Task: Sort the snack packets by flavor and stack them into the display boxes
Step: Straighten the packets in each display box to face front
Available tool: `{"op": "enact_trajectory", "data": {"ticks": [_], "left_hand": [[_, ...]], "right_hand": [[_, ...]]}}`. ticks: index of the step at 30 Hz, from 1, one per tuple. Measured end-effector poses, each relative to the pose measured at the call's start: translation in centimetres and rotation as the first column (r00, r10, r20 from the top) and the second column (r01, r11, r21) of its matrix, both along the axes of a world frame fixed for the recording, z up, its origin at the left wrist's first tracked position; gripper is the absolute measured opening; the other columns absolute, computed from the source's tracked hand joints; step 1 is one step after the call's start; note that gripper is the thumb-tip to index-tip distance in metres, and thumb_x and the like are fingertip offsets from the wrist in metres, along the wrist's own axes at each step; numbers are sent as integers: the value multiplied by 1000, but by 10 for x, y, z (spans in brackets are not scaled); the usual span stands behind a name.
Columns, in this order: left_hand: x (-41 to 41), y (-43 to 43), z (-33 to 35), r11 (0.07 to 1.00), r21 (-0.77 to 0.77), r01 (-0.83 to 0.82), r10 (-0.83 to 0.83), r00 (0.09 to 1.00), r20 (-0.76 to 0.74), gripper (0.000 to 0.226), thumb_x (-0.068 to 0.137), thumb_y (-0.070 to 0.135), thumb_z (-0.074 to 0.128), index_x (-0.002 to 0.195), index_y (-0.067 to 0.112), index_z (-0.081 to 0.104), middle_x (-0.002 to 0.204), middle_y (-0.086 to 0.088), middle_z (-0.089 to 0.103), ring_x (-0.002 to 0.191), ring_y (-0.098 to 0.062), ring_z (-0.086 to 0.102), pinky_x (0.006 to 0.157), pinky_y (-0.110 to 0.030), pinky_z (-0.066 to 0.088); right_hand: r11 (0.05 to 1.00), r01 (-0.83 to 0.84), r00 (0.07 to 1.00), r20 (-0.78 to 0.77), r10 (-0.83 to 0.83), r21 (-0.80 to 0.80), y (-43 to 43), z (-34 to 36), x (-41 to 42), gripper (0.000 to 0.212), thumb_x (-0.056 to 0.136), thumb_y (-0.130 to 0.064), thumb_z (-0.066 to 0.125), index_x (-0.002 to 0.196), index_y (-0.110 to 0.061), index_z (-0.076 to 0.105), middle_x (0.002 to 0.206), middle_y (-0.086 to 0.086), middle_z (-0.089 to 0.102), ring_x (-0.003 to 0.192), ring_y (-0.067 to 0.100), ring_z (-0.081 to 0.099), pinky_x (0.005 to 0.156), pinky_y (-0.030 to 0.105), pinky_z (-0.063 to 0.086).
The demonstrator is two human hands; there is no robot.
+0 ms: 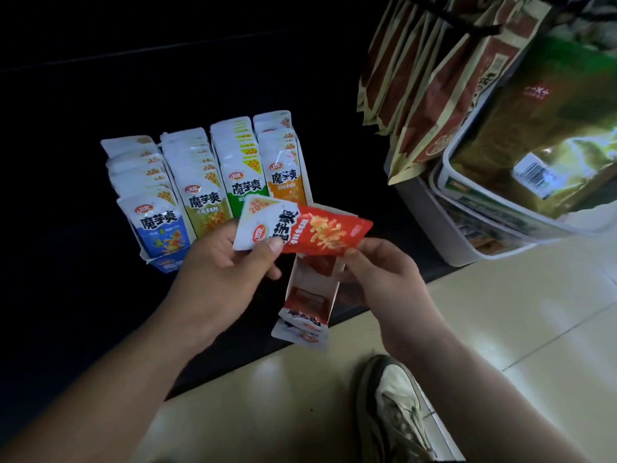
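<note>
A red-and-white snack packet (310, 230) lies sideways between both hands above the dark shelf. My left hand (227, 262) pinches its white end with thumb on top. My right hand (377, 269) pinches its red end. Directly below, a red display box (312, 289) stands open, with a couple of red packets (302, 329) at its near end. Behind stand rows of packets in display boxes: blue (157, 225), yellow-green (200, 195), green (238, 175) and orange (283, 168).
Tall brown-and-cream bags (434, 85) hang at the upper right. A white tub (494, 208) holding a gold-green bag (551, 128) stands at the right. The shelf edge runs diagonally over a pale tiled floor (500, 329), where a shoe (394, 409) shows.
</note>
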State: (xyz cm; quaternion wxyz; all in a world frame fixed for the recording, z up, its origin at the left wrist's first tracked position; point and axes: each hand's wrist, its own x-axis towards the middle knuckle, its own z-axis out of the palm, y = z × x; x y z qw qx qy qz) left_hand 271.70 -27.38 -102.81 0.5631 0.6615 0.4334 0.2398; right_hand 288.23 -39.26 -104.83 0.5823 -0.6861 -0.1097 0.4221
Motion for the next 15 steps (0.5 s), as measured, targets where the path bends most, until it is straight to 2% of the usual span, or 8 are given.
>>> {"op": "enact_trajectory", "data": {"ticks": [1, 3, 4, 6, 8, 10, 13, 15], "left_hand": [[-5, 4, 2, 988, 124, 88, -80, 995, -67, 17, 99, 27, 66, 102, 43, 72, 78, 8, 75, 64, -2, 65, 67, -24, 48], [-14, 12, 2, 905, 271, 329, -274, 936, -219, 31, 99, 23, 65, 105, 53, 70, 83, 19, 72, 74, -5, 66, 68, -22, 52], [-15, 13, -1, 860, 286, 424, -348, 895, -281, 34, 99, 21, 64, 108, 53, 70, 89, 23, 70, 82, -4, 66, 73, -25, 55], [-14, 12, -12, 793, 297, 532, -439, 837, -327, 33, 101, 15, 63, 117, 42, 73, 104, 26, 68, 100, 1, 65, 86, -26, 55], [-11, 7, -22, 753, 308, 581, -489, 808, -329, 31, 101, 12, 63, 122, 32, 74, 109, 25, 68, 106, 3, 64, 88, -20, 53], [-12, 6, -27, 740, 319, 592, -500, 801, -328, 30, 100, 13, 65, 121, 30, 75, 107, 24, 69, 103, 3, 65, 85, -18, 53], [-19, 7, -28, 711, 401, 577, -468, 815, -343, 31, 100, 11, 64, 120, 31, 73, 103, 20, 69, 98, -1, 65, 80, -27, 54], [-19, 8, -24, 668, 451, 593, -460, 804, -377, 31, 99, 9, 62, 118, 32, 71, 100, 16, 66, 94, -5, 63, 76, -34, 54]], "right_hand": [[999, 32, 995, 95, -28, -42, -2, -5, 3, 9, 102, -12, 61, 104, -14, 69, 89, 2, 77, 80, 22, 72, 65, 34, 62], [996, 74, 957, 286, -56, -54, -7, -12, 13, 15, 100, -9, 63, 103, -22, 71, 85, -6, 73, 77, 17, 67, 63, 34, 58], [998, 50, 932, 361, -30, -45, -8, -15, 17, 17, 99, -9, 64, 103, -24, 71, 86, -6, 73, 79, 18, 67, 68, 39, 58], [998, -42, 896, 440, 57, -45, -7, -15, 22, 14, 99, -11, 66, 102, -23, 74, 88, -4, 74, 83, 19, 69, 75, 42, 58], [995, -93, 897, 430, 102, -42, -2, -13, 26, 12, 98, -12, 67, 98, -21, 75, 87, -4, 76, 84, 18, 71, 74, 37, 58], [990, -125, 904, 404, 142, -67, 3, -10, 28, 11, 98, -12, 68, 96, -20, 76, 85, -3, 77, 81, 15, 73, 72, 30, 60], [990, -114, 918, 372, 137, -85, 3, -16, 28, 11, 98, -12, 67, 97, -17, 76, 88, 4, 77, 85, 23, 74, 76, 39, 63], [995, -70, 893, 439, 96, -74, 1, -24, 26, 12, 98, -12, 66, 99, -21, 75, 92, 0, 75, 83, 12, 71, 74, 32, 59]]}}
